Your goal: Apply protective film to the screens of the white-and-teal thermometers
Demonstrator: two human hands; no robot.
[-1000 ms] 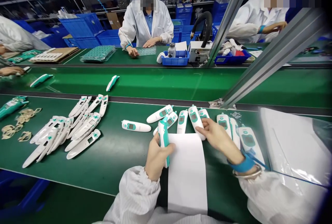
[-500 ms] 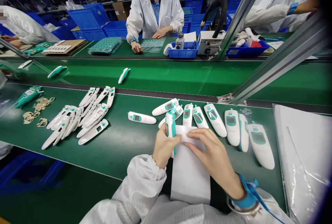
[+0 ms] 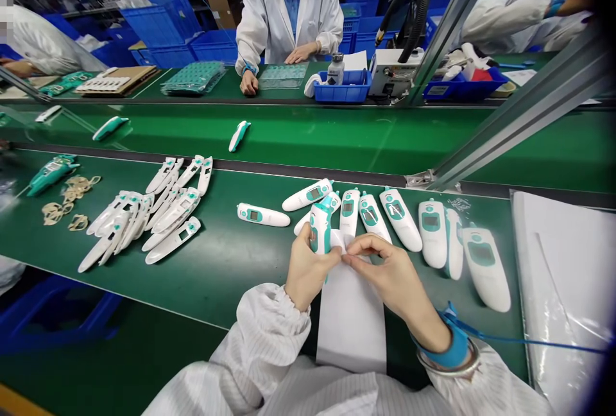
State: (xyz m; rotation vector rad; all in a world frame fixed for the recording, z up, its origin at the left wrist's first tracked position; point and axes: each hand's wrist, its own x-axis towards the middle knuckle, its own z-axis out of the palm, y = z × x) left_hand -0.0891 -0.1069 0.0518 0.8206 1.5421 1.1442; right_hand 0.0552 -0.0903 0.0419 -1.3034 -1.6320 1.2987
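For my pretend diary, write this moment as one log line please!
left hand: holds white-and-green device | right hand: fingertips at white paper, grip unclear | table: white shells

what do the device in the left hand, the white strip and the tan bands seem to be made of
Device: likely hard plastic, white and teal, with smooth moulded curves. White strip: probably paper, from its thin, plain, matt look. Tan bands: perhaps rubber, given the thin, tangled loops; too small to judge the finish.
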